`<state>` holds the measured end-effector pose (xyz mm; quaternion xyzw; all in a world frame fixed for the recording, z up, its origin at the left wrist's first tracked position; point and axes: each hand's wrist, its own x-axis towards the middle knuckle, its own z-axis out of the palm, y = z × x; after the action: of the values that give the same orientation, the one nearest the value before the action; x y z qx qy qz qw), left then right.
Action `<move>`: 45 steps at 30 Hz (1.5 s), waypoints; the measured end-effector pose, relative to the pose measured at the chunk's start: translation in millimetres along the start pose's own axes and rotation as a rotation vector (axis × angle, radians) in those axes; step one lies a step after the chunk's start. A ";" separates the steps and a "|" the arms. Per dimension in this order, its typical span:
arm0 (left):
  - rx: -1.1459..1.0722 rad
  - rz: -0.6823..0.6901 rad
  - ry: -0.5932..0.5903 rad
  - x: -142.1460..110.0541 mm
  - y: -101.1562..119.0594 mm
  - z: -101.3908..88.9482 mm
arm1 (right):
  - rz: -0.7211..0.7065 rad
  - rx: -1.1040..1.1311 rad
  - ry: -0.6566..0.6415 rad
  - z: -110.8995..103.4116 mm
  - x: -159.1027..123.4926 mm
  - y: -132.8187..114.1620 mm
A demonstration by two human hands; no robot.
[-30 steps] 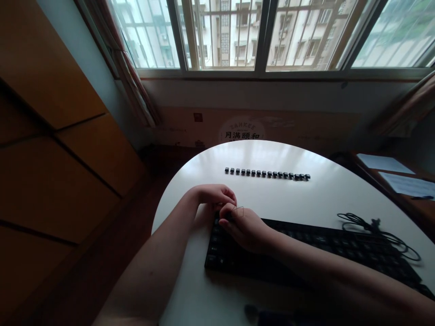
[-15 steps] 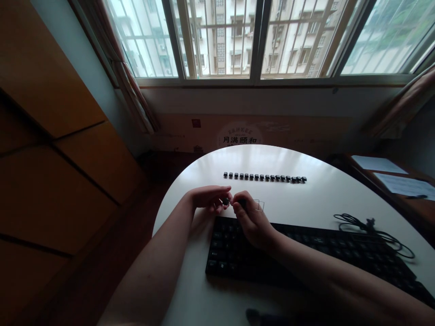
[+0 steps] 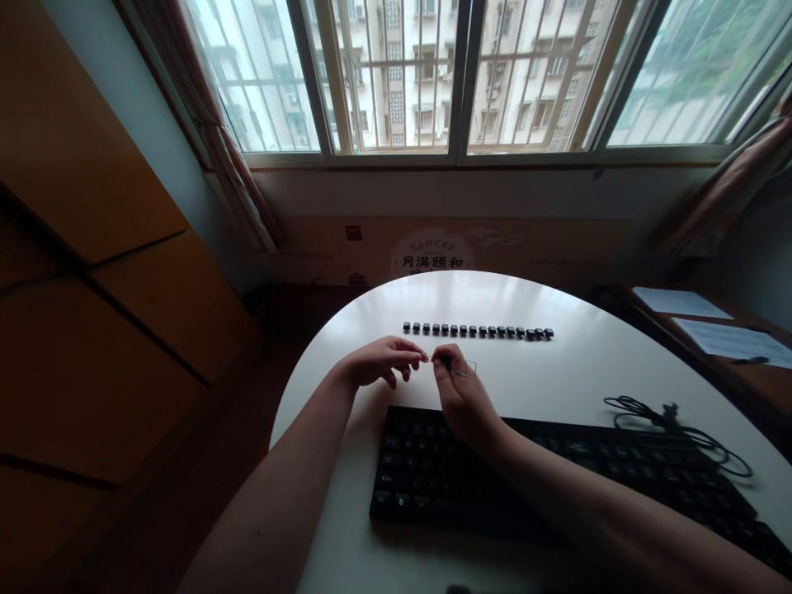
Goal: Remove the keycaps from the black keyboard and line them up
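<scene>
Over the far-left part of the keyboard (image 3: 426,513), my right hand (image 3: 464,392) is closed round the dark handle of a wire keycap puller (image 3: 469,370). One thin wire loop sticks out to the right of this fist, and a bit of wire shows at its left side. My left hand (image 3: 387,360) comes in from the left with thumb and forefinger pinched at that left wire end, the other fingers curled below. Whether a keycap is also inside the left fingers is hidden. Beyond both hands, several black keycaps (image 3: 473,332) stand in a row on the white table (image 3: 525,379).
A coiled black cable (image 3: 674,425) lies behind the keyboard on the right. Papers (image 3: 730,340) and a pen (image 3: 750,360) rest on a brown side desk. Past the table's curved far edge is a printed carton panel (image 3: 525,247) under the window. A dark object peeks in at the bottom edge.
A black keycap seen at my left fingers earlier no longer shows. Those fingers have closed toward the puller's wire end, and my right hand has shifted slightly right. The view has tilted a little.
</scene>
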<state>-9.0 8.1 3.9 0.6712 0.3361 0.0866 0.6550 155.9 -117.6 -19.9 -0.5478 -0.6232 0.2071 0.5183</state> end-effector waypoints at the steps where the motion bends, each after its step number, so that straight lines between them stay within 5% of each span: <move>1: -0.008 0.015 0.037 0.1 -0.2 -0.7 | 0.002 -0.001 0.014 0.2 0.9 1.8; 10: 0.166 0.109 0.524 16.3 -14.7 -6.9 | 0.000 0.114 0.004 1.8 4.3 -1.7; 17: 0.420 0.148 0.694 24.3 -26.9 -16.1 | -0.162 0.187 -0.098 -59.7 -10.9 -42.0; 24: 0.737 0.182 0.709 29.2 -24.3 -13.1 | -0.114 0.210 0.005 -113.6 -57.3 -10.8; 32: 0.979 0.164 0.703 29.6 -21.5 -8.1 | -0.293 0.082 -0.137 -117.4 -79.9 -3.5; 45: 1.041 0.123 0.796 30.5 -22.9 -12.0 | -0.275 0.094 -0.205 -126.2 -76.5 -3.2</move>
<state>-0.2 33.2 -25.9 0.8351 0.5116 0.1918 0.0642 254.0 -226.3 -1.7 -0.4086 -0.7313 0.2180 0.5007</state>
